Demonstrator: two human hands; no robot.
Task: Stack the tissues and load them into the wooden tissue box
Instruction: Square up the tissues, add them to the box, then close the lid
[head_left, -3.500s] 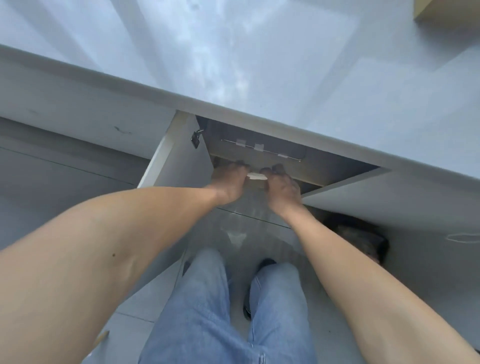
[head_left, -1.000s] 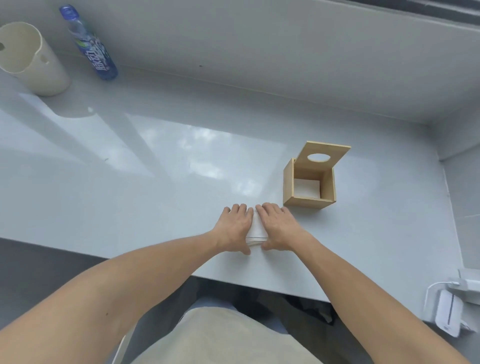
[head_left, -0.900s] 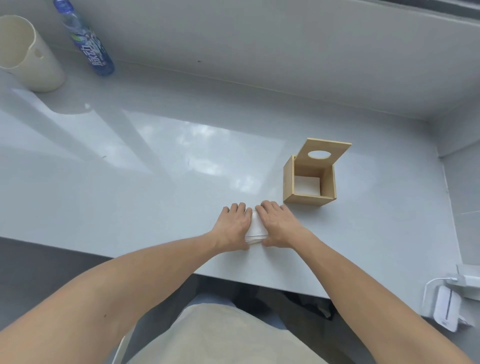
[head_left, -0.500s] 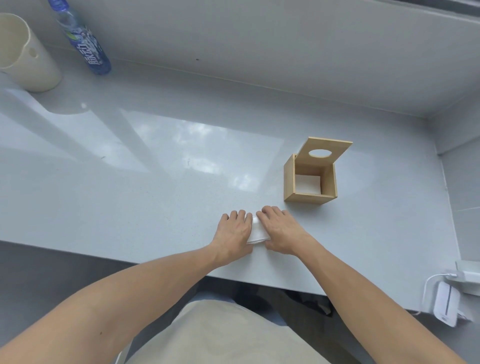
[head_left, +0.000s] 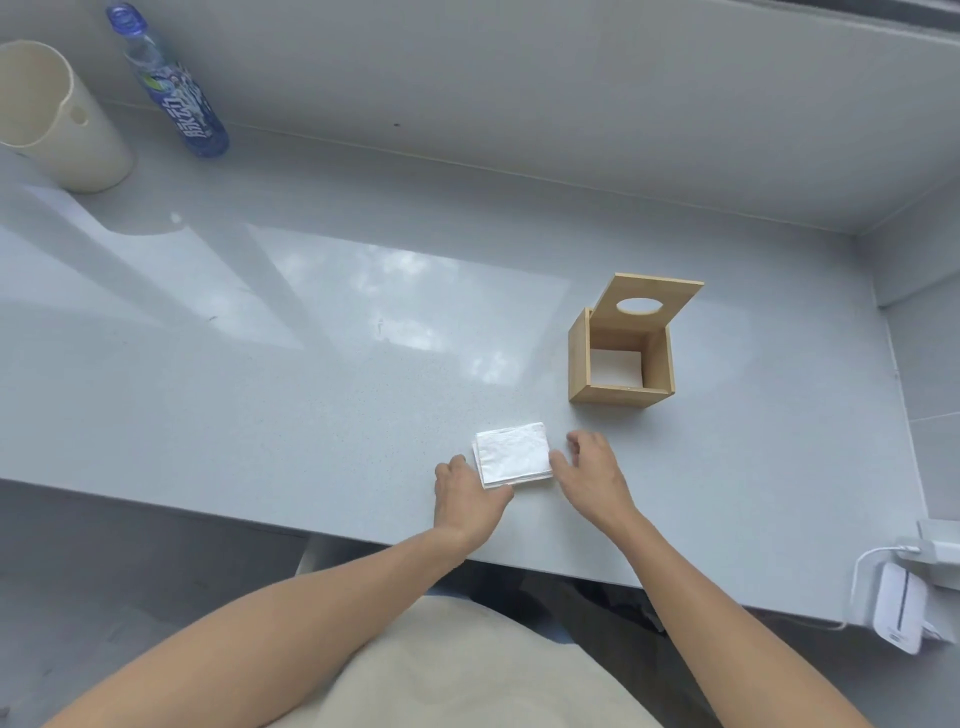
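Note:
A small stack of white tissues (head_left: 513, 453) lies flat on the grey counter (head_left: 311, 364) near its front edge. My left hand (head_left: 467, 496) rests at the stack's near-left corner, fingers curled against its edge. To the stack's right, my right hand (head_left: 592, 475) has its fingers apart and fingertips at the stack's right side. The wooden tissue box (head_left: 621, 358) stands behind and to the right, its lid with a round hole tipped up and back. White tissue shows at the bottom inside the box.
A cream plastic jug (head_left: 52, 119) and a blue-labelled water bottle (head_left: 176, 93) stand at the back left against the wall. A white charger with cable (head_left: 901, 608) sits at the lower right. The counter's front edge runs just below my hands.
Both hands brought tissues up from the cupboard below and pressed them on the counter. Since half a second ago they have drawn apart, uncovering the stack.

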